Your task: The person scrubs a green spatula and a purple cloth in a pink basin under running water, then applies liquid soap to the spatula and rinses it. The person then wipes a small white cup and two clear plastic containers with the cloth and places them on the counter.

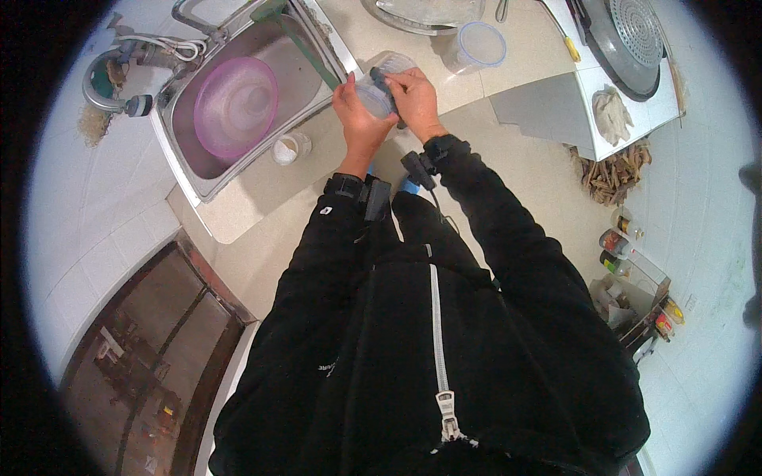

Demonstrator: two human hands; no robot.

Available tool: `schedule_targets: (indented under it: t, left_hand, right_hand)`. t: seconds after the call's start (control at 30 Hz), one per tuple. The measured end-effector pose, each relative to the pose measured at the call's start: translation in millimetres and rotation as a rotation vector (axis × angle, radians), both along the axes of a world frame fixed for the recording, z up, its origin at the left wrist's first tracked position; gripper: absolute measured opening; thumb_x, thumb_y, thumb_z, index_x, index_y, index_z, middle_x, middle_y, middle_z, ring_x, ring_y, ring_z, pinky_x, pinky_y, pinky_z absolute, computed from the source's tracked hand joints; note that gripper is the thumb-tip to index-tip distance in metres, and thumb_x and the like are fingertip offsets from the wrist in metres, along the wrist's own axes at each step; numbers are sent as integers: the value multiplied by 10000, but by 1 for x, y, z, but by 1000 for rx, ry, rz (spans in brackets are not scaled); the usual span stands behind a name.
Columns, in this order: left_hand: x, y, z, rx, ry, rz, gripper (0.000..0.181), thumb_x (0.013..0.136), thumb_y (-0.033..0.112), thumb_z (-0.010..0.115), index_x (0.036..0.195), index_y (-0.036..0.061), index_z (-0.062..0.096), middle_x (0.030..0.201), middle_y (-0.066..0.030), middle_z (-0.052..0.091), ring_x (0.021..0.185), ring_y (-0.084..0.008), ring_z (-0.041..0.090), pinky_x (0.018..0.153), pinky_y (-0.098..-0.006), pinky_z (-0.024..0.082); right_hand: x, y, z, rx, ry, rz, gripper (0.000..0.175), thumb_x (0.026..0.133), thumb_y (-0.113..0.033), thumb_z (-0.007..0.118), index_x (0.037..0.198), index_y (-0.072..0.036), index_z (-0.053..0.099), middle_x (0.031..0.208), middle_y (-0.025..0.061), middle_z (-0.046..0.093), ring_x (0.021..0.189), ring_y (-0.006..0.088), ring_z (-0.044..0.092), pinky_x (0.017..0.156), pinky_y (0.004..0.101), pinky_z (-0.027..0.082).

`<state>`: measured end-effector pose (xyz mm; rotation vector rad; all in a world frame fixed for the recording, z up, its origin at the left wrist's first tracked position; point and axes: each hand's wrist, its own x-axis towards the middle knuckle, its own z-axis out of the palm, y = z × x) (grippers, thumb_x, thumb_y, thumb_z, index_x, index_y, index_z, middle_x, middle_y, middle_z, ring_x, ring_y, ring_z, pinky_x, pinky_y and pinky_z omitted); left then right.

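Note:
Over the counter edge right of the sink, my left hand (362,122) holds a clear plastic container (374,100), its rim tilted toward me. My right hand (415,100) pinches a dark, bunched cloth or scrubber (381,80) against the container's side; its exact kind cannot be told. A second clear container with a blue rim (481,44) stands on the counter to the right of my hands. In the steel sink (303,71) to the left sits a pink plastic basin (235,107). A small jar with a white lid (286,150) is at the sink's near edge.
A curved faucet (196,21) rises behind the sink. A large glass lid or dish (425,12) lies at the counter's back. To the right are a grey steamer pan (625,47), a rag (612,116) and a yellow-handled tool (572,49). Firewood (616,169) and bottles (616,244) stand lower right.

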<state>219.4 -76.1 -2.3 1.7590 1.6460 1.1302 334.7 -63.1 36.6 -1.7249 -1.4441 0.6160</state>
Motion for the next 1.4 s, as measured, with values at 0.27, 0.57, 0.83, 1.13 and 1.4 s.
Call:
schedule_targets:
  t: [0.27,0.57,0.83,1.13,1.4]
  left_hand:
    - [2,4,0,44,-7,-15,1063,482,141,849,1396,64,313,1267,-246,347,1196,-409,357,1008,-464,347]
    - [-8,6,6,33,36,-122,1117,475,135,840,1427,44,263,1291,-252,346,1192,-412,376,1018,-464,347]
    - [-17,7,31,96,54,-264,1063,527,112,802,1420,-11,239,1325,-269,357,1232,-433,361,1032,-471,338]
    - [-20,10,48,173,161,-446,1074,509,96,801,1420,-16,242,1302,-260,399,1192,-435,418,1010,-466,370]
    - [-14,12,53,193,164,-539,1089,480,105,809,1421,11,269,1271,-250,425,1167,-421,437,979,-471,384]
  right_hand:
    - [8,-3,0,-27,100,131,188,823,-124,653,992,-83,723,860,104,631,753,228,617,674,307,492]
    - [8,8,-5,22,15,122,182,822,-156,657,979,-94,726,822,109,636,755,256,625,673,333,492]
    - [22,14,21,-136,153,243,192,824,-210,632,943,-93,727,876,131,646,844,307,600,755,391,478]
    - [34,18,22,-192,135,1,215,830,-248,629,929,-86,731,902,147,639,843,317,613,721,372,478]
    - [31,9,15,-119,33,24,210,802,-245,670,914,-79,733,859,153,644,793,305,615,721,363,488]
